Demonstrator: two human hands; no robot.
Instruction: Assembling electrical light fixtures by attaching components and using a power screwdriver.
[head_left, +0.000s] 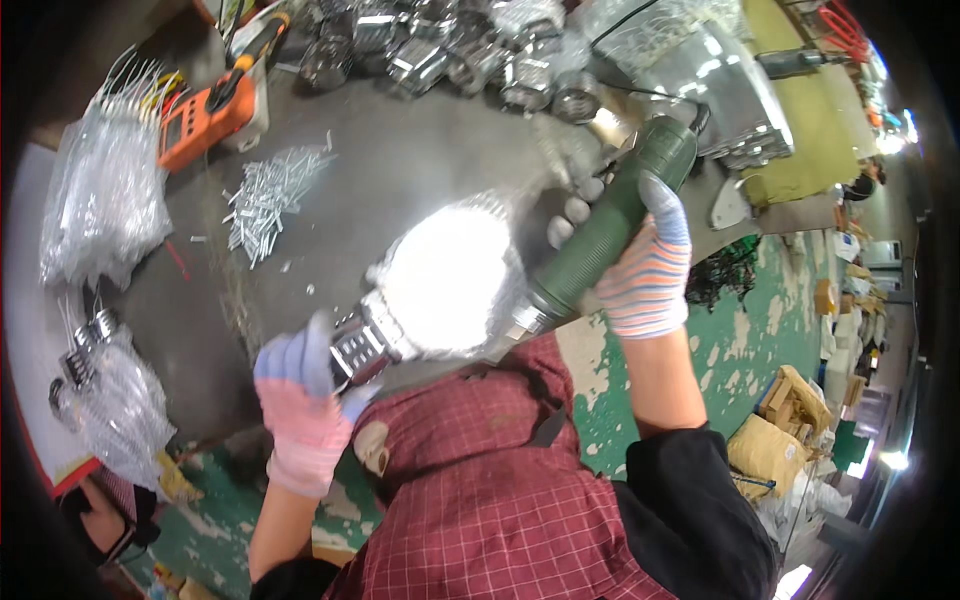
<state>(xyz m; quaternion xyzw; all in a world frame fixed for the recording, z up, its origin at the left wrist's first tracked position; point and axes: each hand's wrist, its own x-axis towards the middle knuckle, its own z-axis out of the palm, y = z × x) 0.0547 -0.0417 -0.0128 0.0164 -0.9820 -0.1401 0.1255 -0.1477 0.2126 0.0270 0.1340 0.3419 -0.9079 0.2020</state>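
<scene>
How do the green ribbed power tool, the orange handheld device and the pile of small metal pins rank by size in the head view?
1. Green ribbed power tool, though it is nearest the camera.
2 and 3. Orange handheld device and pile of small metal pins look alike; unranked.

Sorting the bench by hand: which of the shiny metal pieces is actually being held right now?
The bright round one, gripped at its slotted end by the left hand. The other metal pieces lie heaped at the table's far edge, untouched.

Bare bench (420, 160) lies open ahead of the hands, hemmed by the loose pile of metal pins (265, 195) on the left (bagged parts (100, 210) beyond) and stacked shiny metal pieces (450, 55) along the far edge.
</scene>
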